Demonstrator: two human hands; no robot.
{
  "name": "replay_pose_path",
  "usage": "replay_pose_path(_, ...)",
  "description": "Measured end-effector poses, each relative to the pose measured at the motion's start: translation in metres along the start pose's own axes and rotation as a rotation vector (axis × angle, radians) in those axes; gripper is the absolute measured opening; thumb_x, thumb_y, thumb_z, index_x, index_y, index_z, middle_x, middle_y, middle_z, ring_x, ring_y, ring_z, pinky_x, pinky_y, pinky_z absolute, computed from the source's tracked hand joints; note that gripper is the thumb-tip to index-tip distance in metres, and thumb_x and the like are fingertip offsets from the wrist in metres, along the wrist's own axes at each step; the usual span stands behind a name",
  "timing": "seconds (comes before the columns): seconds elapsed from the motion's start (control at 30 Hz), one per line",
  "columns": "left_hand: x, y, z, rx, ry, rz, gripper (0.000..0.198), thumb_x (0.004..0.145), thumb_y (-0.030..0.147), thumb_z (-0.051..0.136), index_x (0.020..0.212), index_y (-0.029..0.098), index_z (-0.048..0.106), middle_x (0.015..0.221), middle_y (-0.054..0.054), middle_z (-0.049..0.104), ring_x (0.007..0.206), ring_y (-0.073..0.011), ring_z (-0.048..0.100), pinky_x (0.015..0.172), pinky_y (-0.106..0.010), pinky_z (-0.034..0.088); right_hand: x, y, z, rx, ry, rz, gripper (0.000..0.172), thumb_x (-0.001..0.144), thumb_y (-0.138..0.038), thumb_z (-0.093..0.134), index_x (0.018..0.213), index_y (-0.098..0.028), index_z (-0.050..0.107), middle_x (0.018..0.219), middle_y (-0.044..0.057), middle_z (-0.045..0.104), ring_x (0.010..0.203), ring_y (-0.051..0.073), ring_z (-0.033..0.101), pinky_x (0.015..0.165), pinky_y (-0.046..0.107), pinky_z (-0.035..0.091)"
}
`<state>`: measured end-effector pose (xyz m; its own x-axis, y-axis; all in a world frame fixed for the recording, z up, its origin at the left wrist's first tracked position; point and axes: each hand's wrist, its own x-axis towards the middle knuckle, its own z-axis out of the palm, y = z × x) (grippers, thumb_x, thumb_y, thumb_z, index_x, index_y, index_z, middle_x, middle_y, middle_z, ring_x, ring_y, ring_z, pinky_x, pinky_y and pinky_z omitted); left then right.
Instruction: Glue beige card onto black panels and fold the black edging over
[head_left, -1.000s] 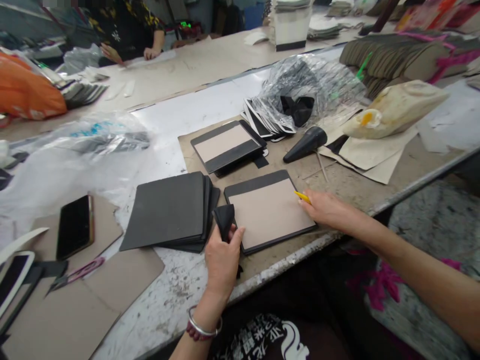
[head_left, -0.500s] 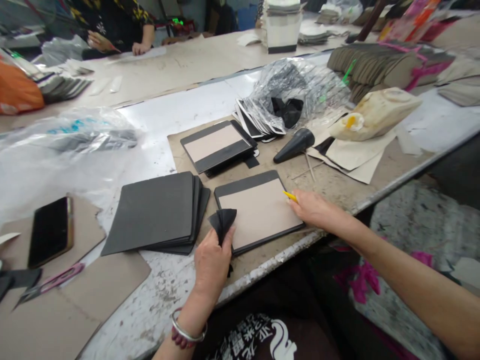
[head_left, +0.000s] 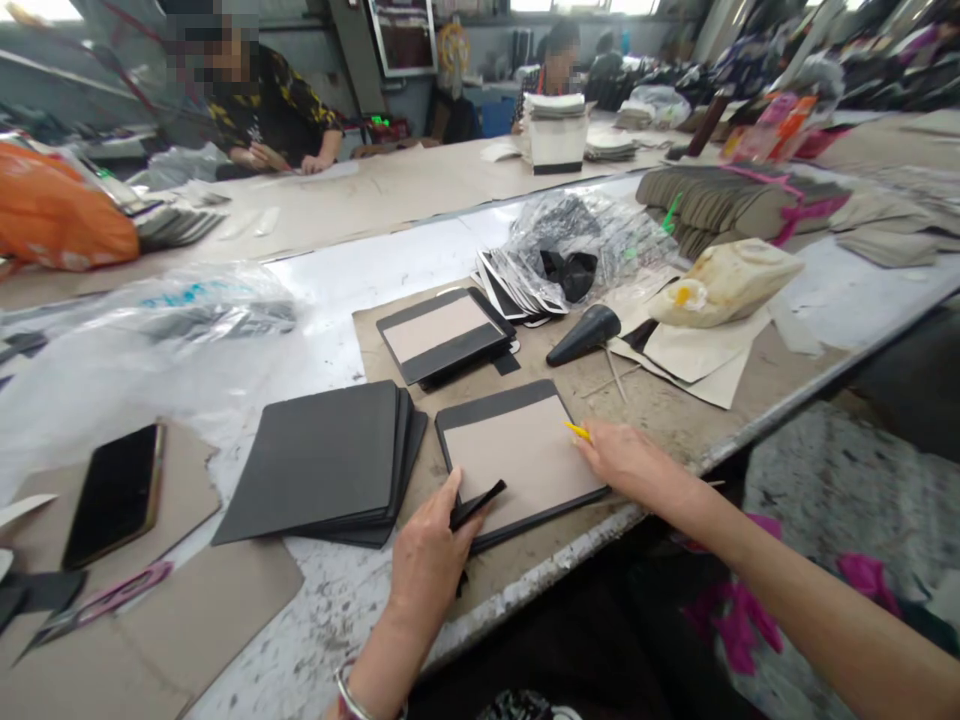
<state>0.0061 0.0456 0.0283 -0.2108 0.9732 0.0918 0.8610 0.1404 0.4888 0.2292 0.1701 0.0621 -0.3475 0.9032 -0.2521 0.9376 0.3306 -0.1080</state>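
A black-edged panel with a beige face (head_left: pixel 517 455) lies flat near the table's front edge. My left hand (head_left: pixel 427 560) is closed on a small black strip of material (head_left: pixel 480 503) at the panel's lower left corner. My right hand (head_left: pixel 630 465) rests on the panel's right edge, fingers closed around a thin yellow stick (head_left: pixel 577 431). A stack of black sheets (head_left: pixel 322 462) lies just left of the panel. A second stack of beige-faced panels (head_left: pixel 442 335) sits behind it.
A black cone (head_left: pixel 585 335), a clear plastic bag with black pieces (head_left: pixel 585 240) and a cream bag (head_left: pixel 724 282) lie behind. A phone (head_left: pixel 116 492) and pink scissors (head_left: pixel 105 597) rest on cardboard at left. Another person (head_left: pixel 255 110) works across the far table.
My left hand has lowered the black piece, now flattened, onto the panel's lower left corner. The view has tilted up, showing more of the room. My right hand has stayed on the panel's edge.
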Motion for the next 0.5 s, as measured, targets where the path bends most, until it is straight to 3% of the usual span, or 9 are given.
replay_pose_path(0.2,0.002,0.008,-0.005,0.012,-0.041,-0.055,0.044,0.080,0.031,0.064,0.120,0.014,0.056,0.102,-0.011,0.069,0.091,-0.0239,0.066,0.078,-0.033,0.054,0.000,-0.004,-0.019,0.111,0.169,0.088,0.026,0.093,-0.032,0.032,0.084,-0.017,0.052,0.070,0.006,0.061,0.065,0.018,0.058,0.056,0.026,0.033)
replay_pose_path(0.37,0.003,0.011,-0.008,0.082,-0.065,-0.052,0.044,0.080,0.031,0.064,0.121,0.015,0.055,0.097,-0.010,0.070,0.086,-0.0226,0.067,0.074,-0.031,0.055,0.003,-0.036,-0.034,0.049,0.157,0.080,0.022,0.093,-0.031,0.036,0.079,-0.018,0.048,0.066,0.005,0.059,0.063,0.018,0.057,0.055,0.026,0.031)
replay_pose_path(0.5,0.003,0.007,-0.004,0.110,-0.025,0.015,0.046,0.077,0.027,0.068,0.120,0.014,0.056,0.088,-0.009,0.072,0.077,-0.0227,0.068,0.065,-0.029,0.055,0.008,-0.064,-0.036,-0.039,0.312,0.035,0.021,0.094,-0.031,0.036,0.081,-0.018,0.047,0.072,0.006,0.061,0.066,0.019,0.059,0.054,0.027,0.031)
